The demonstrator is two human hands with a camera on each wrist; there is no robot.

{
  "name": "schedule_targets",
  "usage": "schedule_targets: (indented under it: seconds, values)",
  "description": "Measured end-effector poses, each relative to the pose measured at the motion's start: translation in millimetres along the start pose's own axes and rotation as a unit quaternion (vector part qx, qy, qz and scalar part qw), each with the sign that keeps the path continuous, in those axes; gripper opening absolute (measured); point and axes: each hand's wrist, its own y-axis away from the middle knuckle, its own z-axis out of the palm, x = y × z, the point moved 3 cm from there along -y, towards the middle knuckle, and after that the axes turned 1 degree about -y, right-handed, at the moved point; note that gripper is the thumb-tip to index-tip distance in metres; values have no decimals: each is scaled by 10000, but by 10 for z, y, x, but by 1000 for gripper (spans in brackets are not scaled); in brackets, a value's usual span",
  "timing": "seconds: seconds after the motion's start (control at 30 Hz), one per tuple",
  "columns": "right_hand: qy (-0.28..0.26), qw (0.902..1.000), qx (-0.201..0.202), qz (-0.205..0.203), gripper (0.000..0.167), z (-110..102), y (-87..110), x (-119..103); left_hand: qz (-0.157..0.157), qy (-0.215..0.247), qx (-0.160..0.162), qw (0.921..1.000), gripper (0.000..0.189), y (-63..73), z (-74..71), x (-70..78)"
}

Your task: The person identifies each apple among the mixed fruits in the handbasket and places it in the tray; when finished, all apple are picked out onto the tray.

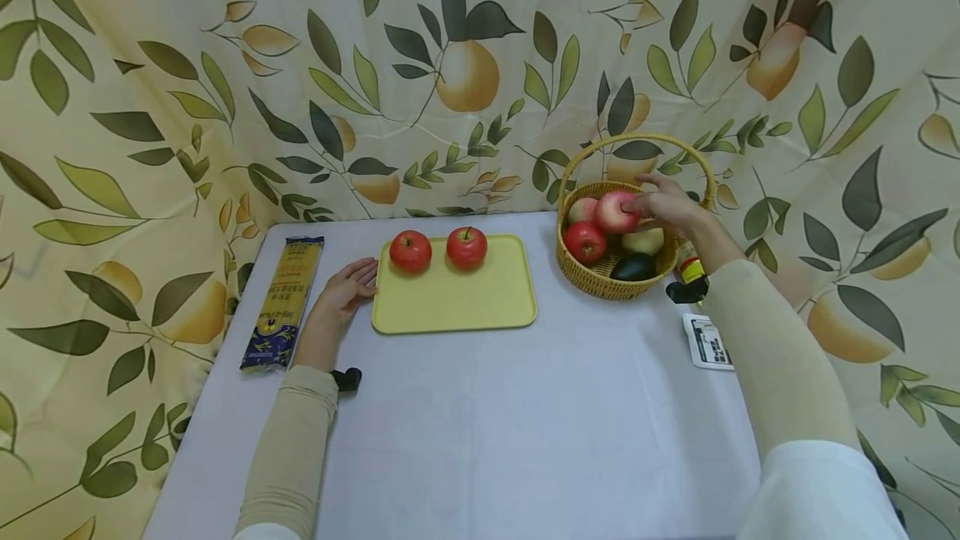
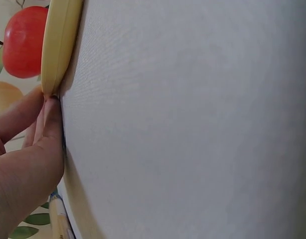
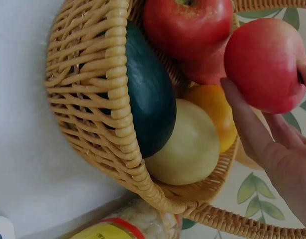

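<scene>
In the head view my right hand (image 1: 663, 205) is above the wicker basket (image 1: 611, 287), gripping a pinkish-red apple (image 1: 615, 212) between thumb and fingers. The right wrist view shows this apple (image 3: 262, 64) raised over the other fruit. Inside the basket are a red apple (image 1: 585, 242), a dark green avocado-shaped fruit (image 3: 150, 94), a pale yellow-green fruit (image 3: 185, 144) and an orange one (image 3: 215, 112). My left hand (image 1: 347, 294) pinches the left edge of a yellow tray (image 1: 457, 302), thumb at its rim. Two red apples, one left (image 1: 410, 252) and one right (image 1: 467, 248), sit on the tray.
A yellow and blue pasta packet (image 1: 281, 307) lies left of my left hand. Right of the basket, partly behind my right arm, are a jar with a yellow label (image 1: 690, 269) and a white card-like item (image 1: 705, 342). Patterned curtain surrounds the white table.
</scene>
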Motion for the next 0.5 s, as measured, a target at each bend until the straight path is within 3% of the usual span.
schedule_targets:
  seconds: [0.17,0.5]
  values:
    - [-315,9994,81,96,88,36,30,-24,-16,3,-20,10000,85,-22,-27,-19]
    - [-398,9992,-87,-10,91,205,143,-190,17,37,-15,10000,84,-77,-48,-42]
